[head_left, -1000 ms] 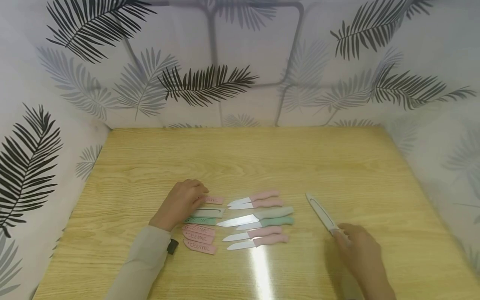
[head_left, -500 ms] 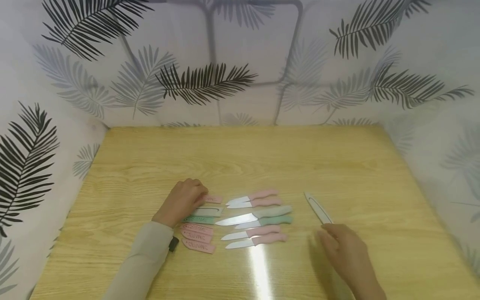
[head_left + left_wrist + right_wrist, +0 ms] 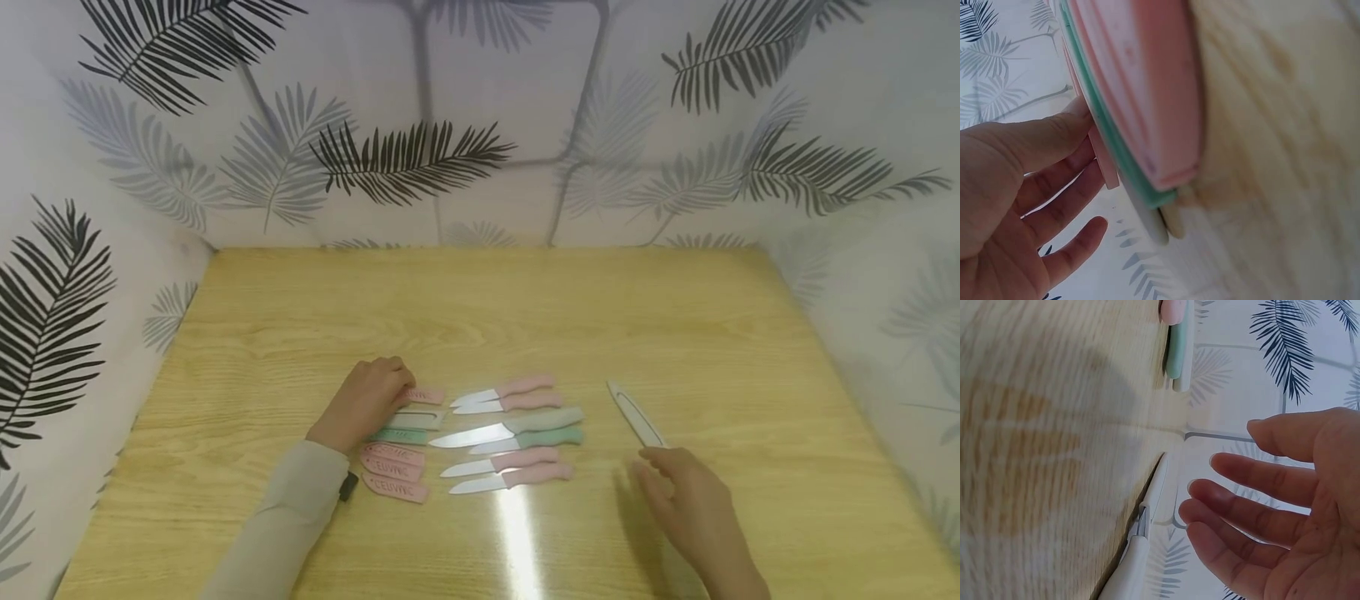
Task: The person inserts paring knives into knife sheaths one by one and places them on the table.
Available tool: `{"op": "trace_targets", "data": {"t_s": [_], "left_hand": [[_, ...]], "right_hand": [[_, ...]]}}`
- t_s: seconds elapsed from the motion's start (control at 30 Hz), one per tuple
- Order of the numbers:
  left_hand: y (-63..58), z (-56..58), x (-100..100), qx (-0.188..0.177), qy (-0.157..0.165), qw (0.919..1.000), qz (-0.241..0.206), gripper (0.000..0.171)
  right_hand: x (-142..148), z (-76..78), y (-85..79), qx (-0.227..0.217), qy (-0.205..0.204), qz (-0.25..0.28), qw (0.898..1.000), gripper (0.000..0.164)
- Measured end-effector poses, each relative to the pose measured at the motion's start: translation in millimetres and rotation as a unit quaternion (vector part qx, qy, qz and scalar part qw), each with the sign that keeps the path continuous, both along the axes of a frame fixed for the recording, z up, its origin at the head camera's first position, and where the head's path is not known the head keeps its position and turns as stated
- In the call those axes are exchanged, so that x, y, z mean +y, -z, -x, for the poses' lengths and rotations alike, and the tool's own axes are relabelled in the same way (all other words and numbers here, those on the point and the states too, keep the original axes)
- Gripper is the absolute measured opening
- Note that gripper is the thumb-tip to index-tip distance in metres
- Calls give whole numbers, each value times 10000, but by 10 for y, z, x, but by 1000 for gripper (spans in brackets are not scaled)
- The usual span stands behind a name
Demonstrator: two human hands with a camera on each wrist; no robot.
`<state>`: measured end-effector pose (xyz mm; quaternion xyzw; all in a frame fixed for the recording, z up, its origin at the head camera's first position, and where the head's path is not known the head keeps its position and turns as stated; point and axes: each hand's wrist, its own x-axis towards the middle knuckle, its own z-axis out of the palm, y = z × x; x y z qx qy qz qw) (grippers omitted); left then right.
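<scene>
My left hand (image 3: 367, 400) rests at the covered end of a pink knife sheath (image 3: 427, 395), the farthest in a column of sheaths. In the left wrist view its thumb and loosely spread fingers touch the sheath's edge. Below it lie a pale sheath (image 3: 420, 419), a green sheath (image 3: 401, 436) and several pink sheaths (image 3: 394, 488). On the right, a white knife (image 3: 1125, 569) lies on the table, its blade mostly inside a white sheath (image 3: 1157, 478). My right hand (image 3: 697, 508) hovers beside it, fingers relaxed and apart from the handle, hiding the handle in the head view.
Between my hands lie several bare knives, blades pointing left: far pink-handled knives (image 3: 528, 384), a pale-handled one (image 3: 551, 418), a green-handled one (image 3: 558, 437) and near pink-handled ones (image 3: 540, 475). The wooden table (image 3: 480, 317) meets a leaf-patterned backdrop (image 3: 495, 200).
My right hand has let go of the white knife's handle and shifted slightly left above it. The knife stays in place. My left hand stays at the far pink sheath.
</scene>
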<state>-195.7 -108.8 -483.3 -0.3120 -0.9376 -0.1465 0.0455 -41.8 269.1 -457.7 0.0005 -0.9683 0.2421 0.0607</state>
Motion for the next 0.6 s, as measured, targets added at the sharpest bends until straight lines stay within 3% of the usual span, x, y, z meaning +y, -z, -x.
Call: {"op": "trace_targets", "data": {"t_s": [0.37,0.6], "left_hand": [[-46,-49,14,179,31,9993,319,14],[-101,-36,21,545,42,9985,82,14]], "right_hand": [[24,34,-26,-157,37,94,9998,26],[-17,176,-30,932,-607,5,9938,20]]}}
